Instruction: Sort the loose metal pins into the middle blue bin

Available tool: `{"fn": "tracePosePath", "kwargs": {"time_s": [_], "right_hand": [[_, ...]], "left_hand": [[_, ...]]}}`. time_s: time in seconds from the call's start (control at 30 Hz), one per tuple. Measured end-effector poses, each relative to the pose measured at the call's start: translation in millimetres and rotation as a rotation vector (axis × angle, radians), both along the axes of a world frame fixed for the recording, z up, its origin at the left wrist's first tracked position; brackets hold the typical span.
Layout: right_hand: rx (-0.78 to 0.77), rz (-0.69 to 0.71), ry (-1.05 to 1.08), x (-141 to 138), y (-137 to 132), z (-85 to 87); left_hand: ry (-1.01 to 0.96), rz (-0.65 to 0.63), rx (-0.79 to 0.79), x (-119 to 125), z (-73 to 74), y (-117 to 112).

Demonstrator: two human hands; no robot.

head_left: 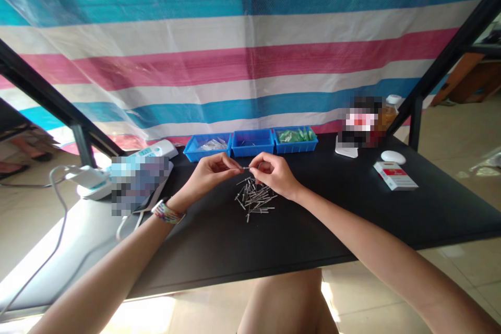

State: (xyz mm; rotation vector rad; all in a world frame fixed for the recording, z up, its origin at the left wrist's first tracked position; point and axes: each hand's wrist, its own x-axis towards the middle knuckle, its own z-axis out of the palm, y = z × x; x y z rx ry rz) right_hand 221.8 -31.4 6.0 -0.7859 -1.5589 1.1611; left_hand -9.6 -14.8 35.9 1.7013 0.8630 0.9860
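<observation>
Between the fingertips of both hands is a small thin metal piece that looks like a pop rivet (246, 168), held level. My left hand (214, 171) pinches its left end, and my right hand (276, 173) pinches its right end. Just below them on the black table lies a loose pile of silvery pop rivets (256, 197). Behind the hands stand three blue bins: the left bin (188, 152) holds clear plastic bags, the middle bin (253, 150) a few thin pieces, and the right bin (296, 147) green packets.
On the left of the black table (313, 229) are a power strip (156, 152), a plugged-in charger (86, 177) with its cable, and a blurred device. To the right lie a cigarette pack (395, 176), a white oval object (393, 157) and a bottle (390, 110). A striped tarp (250, 62) hangs behind.
</observation>
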Motion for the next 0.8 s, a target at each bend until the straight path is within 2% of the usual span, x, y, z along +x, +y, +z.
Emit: {"fn": "tracePosePath", "kwargs": {"time_s": [0.23,0.5,0.6,0.8], "right_hand": [[-0.022,-0.071,-0.010,0.3,4.3,-1.3],[-0.036,-0.064,-0.031,-0.8,3.6,-1.0],[-0.056,-0.068,-0.015,-1.7,2.8,-1.3],[-0.060,-0.058,0.053,-2.1,0.7,-0.7]], "left_hand": [[0.096,0.069,0.155,1.3,-0.6,-1.8],[0.268,0.140,0.293,0.1,-2.6,-3.2],[0.295,0.175,0.305,-0.6,-2.2,-2.5],[0.296,0.162,0.285,-0.4,-1.6,-2.4]]}}
